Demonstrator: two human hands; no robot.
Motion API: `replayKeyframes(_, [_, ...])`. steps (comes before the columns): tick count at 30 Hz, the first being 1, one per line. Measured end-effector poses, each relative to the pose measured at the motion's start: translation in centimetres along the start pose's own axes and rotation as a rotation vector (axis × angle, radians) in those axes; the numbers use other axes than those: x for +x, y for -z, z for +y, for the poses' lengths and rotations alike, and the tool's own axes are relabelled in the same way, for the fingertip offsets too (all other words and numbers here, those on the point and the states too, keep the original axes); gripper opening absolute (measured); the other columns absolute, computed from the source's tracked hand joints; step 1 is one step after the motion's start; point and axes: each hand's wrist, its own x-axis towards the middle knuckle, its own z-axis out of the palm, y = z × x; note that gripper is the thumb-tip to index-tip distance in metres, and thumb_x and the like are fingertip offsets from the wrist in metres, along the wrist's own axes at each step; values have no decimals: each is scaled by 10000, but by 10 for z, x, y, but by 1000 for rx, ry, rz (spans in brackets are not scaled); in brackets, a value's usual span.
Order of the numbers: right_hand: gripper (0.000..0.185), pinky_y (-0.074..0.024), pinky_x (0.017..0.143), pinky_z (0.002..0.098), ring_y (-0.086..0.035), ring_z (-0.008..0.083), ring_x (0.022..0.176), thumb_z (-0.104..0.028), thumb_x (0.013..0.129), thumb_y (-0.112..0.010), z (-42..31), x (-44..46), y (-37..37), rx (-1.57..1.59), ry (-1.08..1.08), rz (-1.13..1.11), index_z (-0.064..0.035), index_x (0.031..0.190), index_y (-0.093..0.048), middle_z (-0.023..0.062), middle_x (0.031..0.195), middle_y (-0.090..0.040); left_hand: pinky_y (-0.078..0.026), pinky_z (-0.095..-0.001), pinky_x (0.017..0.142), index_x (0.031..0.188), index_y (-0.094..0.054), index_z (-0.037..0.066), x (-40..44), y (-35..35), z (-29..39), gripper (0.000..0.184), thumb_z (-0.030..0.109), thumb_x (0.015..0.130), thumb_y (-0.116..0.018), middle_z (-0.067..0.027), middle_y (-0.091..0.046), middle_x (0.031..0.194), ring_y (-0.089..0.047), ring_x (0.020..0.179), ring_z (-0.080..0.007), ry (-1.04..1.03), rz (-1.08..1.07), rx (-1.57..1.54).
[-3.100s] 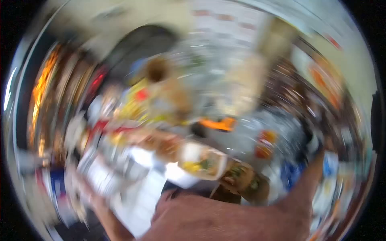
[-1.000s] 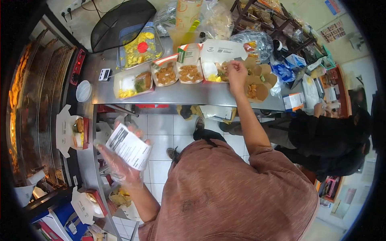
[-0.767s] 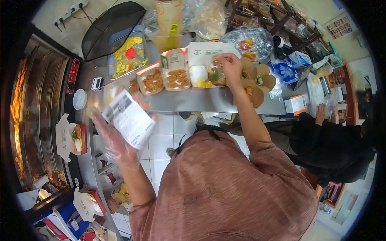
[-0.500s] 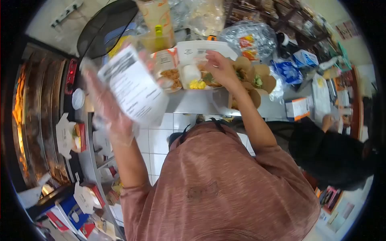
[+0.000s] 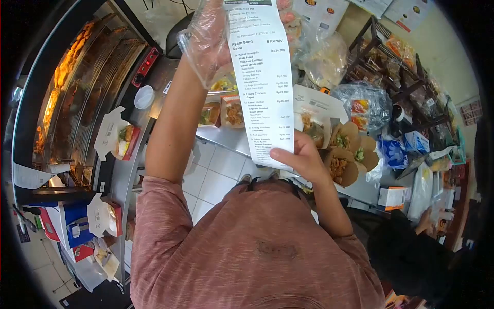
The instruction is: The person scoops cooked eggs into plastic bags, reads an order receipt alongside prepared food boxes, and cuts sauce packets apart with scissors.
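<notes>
In the head view, the receipt (image 5: 262, 82) hangs in front of the person, above the near edge of the metal table (image 5: 226, 140), its printed side facing the camera. The left hand (image 5: 213, 49), in a clear plastic glove, holds its upper part: the fingertips show past the right edge of the paper, while the rest of the fingers are hidden behind it. The bare right hand (image 5: 306, 157) pinches the bottom end, thumb on the printed face and fingers behind. Left of the paper, a box of fried pieces (image 5: 234, 116) sits on the table. To the right stand an open white box (image 5: 314, 95) with food in it and, nearer the right hand, some brown paper cups (image 5: 342, 167), one filled with fried bits. Two open boxes (image 5: 108, 134) sit on the counter at the left, beside a lit glass cabinet (image 5: 77, 92). Far right, a person in black (image 5: 406, 247) reaches toward other goods.
</notes>
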Motion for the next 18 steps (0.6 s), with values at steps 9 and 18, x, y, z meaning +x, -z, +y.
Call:
replayKeyframes(9, [324,-483,790,263,-601,107,920,-151,870,-667,26,-14,-36,-32,-108,128,21,1140,-615,60,1051,-658,-556,-459,838,1344,-405,15,-10,1,26,848,682,829,-496,-266,-543,1207,-609,1026,-378,-15,-188,86])
replayKeyframes(18, [289,-491,763,261,-608,106,884,-158,894,-643,52,-20,-49,-25,-136,277,23,1119,-627,67,1005,-670,-594,-460,733,1211,-505,-25,-12,-7,30,785,643,807,-577,-251,-598,1113,-663,889,-337,-108,-52,218])
